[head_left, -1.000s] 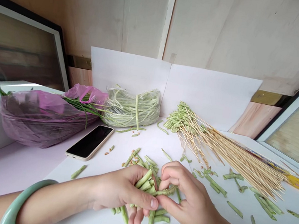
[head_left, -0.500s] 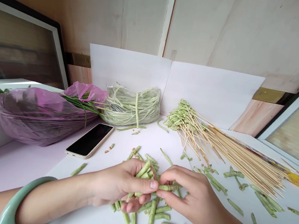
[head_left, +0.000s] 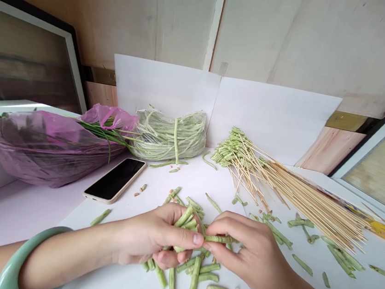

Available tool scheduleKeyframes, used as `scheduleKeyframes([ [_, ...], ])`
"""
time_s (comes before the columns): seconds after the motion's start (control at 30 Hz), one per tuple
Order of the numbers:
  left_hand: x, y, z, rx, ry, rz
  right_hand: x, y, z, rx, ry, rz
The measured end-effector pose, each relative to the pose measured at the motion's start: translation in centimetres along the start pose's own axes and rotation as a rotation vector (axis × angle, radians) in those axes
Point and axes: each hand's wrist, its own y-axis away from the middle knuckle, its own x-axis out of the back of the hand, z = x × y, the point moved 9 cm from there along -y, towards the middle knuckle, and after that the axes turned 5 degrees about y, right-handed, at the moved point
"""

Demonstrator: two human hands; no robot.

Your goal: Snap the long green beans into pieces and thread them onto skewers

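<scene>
My left hand (head_left: pixel 168 237) is closed round a bunch of cut green bean pieces (head_left: pixel 187 220), their ends sticking up past the thumb. Thumb and fingers of my right hand (head_left: pixel 245 248) pinch one green bean piece (head_left: pixel 218 239), whose left end meets my left thumb and fingertips. Beneath both hands lies a loose heap of cut bean pieces (head_left: pixel 195 275) on white paper (head_left: pixel 96 254). Behind, skewered bean bundles (head_left: pixel 232 149) rest together on their sticks.
Bamboo skewers (head_left: pixel 318 203) lie at the right, with bean scraps (head_left: pixel 341 261) before them. A phone (head_left: pixel 115 180) sits at left. Behind it are a purple bag (head_left: pixel 49 151) of greens and a clear bag of long beans (head_left: pixel 168 137). White boards (head_left: pixel 272 116) stand against the wall.
The bean piece in my right hand now lies more fully in view between the two hands. My left fingers have curled in slightly. Little else differs.
</scene>
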Motion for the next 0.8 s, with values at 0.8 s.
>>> scheduleKeyframes([
  [0.8, -0.9, 0.5, 1.6, -0.226, -0.379, 0.064, -2.5, 0.5, -0.8, -0.057, -0.028, -0.269],
])
